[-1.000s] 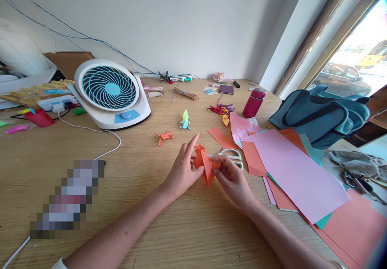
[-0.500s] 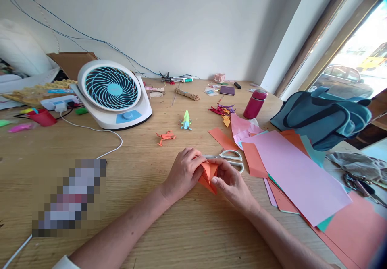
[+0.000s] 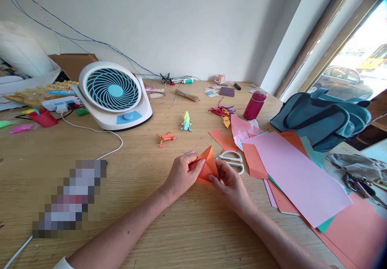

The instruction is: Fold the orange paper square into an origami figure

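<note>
Between my two hands is a folded piece of orange paper (image 3: pixel 207 167), one pointed corner standing up and away from me. My left hand (image 3: pixel 183 172) pinches its left side, thumb lying on the near face. On the lower right edge my right hand (image 3: pixel 231 184) is closed, thumb in front and fingers behind. White-handled scissors (image 3: pixel 231 156) lie just beyond my right hand, their blades mostly hidden. Past my hands on the table are an orange origami figure (image 3: pixel 166 138) and a green and blue origami figure (image 3: pixel 186 122).
Coloured paper sheets (image 3: pixel 296 176) spread over the right side, near a teal bag (image 3: pixel 320 118) and a red bottle (image 3: pixel 255 105). A white fan (image 3: pixel 113 94) stands at the back left. Its cable-side neighbour, a blurred-out object (image 3: pixel 69 198), lies at left. Small folded papers (image 3: pixel 222 111) sit behind.
The orange paper has been turned and opened out: its point now faces up and away, where before it faced down toward me. Both hands have shifted their grip on it.
</note>
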`<state>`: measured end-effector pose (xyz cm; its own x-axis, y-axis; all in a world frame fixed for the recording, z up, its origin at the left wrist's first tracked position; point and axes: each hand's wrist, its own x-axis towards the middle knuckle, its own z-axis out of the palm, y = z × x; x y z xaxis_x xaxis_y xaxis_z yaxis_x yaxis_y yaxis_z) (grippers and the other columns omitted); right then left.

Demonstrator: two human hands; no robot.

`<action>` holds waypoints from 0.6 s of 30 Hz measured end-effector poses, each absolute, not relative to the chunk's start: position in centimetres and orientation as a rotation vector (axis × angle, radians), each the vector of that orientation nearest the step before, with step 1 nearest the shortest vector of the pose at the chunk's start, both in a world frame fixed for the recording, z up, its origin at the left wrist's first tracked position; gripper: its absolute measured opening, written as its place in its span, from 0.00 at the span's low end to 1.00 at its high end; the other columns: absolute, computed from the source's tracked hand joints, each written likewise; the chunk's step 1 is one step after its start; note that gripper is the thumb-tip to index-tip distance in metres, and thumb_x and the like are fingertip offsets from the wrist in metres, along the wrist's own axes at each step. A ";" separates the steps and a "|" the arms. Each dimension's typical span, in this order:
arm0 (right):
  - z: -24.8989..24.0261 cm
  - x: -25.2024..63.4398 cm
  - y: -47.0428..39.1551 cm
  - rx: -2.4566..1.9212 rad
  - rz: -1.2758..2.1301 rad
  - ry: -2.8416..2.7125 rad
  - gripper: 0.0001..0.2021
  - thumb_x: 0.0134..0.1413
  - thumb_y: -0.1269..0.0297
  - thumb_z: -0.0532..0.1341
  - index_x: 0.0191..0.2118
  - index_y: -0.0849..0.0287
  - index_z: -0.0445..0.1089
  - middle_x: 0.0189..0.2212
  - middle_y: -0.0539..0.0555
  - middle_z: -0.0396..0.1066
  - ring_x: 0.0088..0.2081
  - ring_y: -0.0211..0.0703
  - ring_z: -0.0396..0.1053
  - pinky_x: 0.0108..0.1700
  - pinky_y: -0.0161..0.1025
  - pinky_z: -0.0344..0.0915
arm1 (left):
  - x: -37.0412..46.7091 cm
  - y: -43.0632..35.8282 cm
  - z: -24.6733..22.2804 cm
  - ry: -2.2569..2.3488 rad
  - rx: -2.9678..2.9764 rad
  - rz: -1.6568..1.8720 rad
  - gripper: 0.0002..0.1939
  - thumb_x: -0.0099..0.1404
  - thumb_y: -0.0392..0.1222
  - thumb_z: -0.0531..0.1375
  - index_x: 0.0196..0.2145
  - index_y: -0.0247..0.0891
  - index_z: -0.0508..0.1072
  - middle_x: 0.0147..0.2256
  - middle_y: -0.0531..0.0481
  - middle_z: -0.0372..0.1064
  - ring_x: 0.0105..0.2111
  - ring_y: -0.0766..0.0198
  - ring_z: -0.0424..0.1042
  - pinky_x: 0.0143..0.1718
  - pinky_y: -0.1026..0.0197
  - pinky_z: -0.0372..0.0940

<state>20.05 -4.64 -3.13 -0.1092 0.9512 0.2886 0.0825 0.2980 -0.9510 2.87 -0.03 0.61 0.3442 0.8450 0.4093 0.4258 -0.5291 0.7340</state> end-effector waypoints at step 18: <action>-1.2 20.0 -6.4 -0.922 0.573 -1.871 0.19 0.66 0.63 0.55 0.60 0.54 0.62 0.41 0.55 0.65 0.38 0.45 0.64 0.44 0.44 0.66 | 3.1 -0.3 1.2 1.164 1.852 1.037 0.13 0.67 0.41 0.54 0.25 0.36 0.65 0.23 0.56 0.59 0.25 0.68 0.57 0.27 0.67 0.55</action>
